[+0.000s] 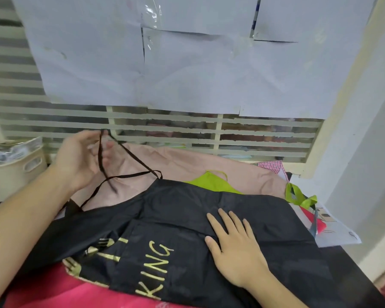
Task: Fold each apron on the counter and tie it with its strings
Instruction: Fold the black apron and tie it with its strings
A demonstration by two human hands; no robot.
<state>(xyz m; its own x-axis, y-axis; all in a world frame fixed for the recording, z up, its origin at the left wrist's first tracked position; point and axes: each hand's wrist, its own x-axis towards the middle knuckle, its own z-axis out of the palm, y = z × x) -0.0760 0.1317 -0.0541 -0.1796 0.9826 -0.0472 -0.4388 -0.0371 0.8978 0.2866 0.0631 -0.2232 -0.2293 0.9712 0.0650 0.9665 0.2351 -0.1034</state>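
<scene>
Counter: black apron point(187, 230) spread; right hand point(233, 247) flat (pressing), left hand point(80, 158) grip pinches string point(129, 154).

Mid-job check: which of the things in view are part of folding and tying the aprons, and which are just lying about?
Part of the job:
black apron, pressed flat by the right hand
its black strings, lifted by the left hand
green apron, pink apron, checked apron, all under or behind the black one

Lying about:
beige bin at left
printed paper sheet at right
</scene>
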